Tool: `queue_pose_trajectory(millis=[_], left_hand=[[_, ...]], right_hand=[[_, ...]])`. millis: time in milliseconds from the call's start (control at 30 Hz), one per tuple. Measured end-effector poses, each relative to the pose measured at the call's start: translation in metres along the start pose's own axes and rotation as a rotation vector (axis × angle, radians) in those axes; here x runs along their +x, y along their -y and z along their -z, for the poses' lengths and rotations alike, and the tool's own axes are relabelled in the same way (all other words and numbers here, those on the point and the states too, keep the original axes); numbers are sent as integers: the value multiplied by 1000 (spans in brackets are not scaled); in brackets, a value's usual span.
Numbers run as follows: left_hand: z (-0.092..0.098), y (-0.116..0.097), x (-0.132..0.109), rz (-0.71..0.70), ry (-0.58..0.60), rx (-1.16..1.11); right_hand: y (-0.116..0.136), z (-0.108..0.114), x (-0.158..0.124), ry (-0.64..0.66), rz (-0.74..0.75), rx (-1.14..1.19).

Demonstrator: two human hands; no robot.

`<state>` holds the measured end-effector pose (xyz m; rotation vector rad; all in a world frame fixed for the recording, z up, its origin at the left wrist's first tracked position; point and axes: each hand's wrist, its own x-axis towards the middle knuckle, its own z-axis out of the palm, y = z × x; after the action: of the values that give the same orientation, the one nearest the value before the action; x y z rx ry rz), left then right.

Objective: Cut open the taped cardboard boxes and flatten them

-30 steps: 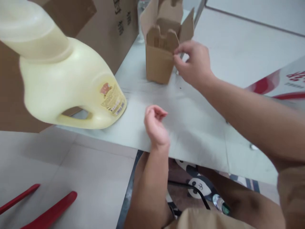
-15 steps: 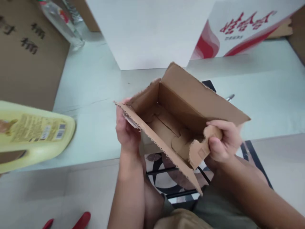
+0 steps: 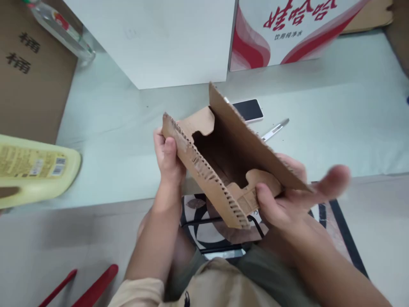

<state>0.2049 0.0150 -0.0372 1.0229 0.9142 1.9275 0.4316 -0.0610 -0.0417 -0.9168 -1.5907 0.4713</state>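
A small brown cardboard box (image 3: 204, 164) is held up in front of me, tilted, with its top side facing me. Its two long flaps stand outward, while the notched end flaps are folded partly over the dark inside. My left hand (image 3: 169, 155) grips the left corner, thumb on the outer face of the near flap. At the right end, my right hand (image 3: 287, 200) has its thumb pressed on the notched end flap; one finger stretches out to the right, blurred, and others are hidden behind the far flap.
On the pale table lie a phone (image 3: 249, 110) and a slim silver utility knife (image 3: 275, 129). A white carton (image 3: 166, 42) with red print stands behind. At left are a yellow jug (image 3: 38, 170), a clear bottle (image 3: 60, 30) and a brown carton (image 3: 28, 94). Red handles (image 3: 96, 285) show lower left.
The box has turned and its end flaps have folded inward over the opening. My right hand has shifted to the outside of its end. The phone and knife now show more fully.
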Motion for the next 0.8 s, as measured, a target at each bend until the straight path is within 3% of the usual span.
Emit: queue_pose_trajectory(millis=[67,167,433,800], left_hand=[[3,0,-2,30,6,29],[10,-4,-5,83,9,79],[19,-10,-15,-3,-63,136],[22,-4,-17,-35,7,306]], right_hand=[[4,6,10,-2,119,32],[7,8,19,32,151,71],[-5,-4,21,11,80,211],[-1,-2,25,4,51,163]])
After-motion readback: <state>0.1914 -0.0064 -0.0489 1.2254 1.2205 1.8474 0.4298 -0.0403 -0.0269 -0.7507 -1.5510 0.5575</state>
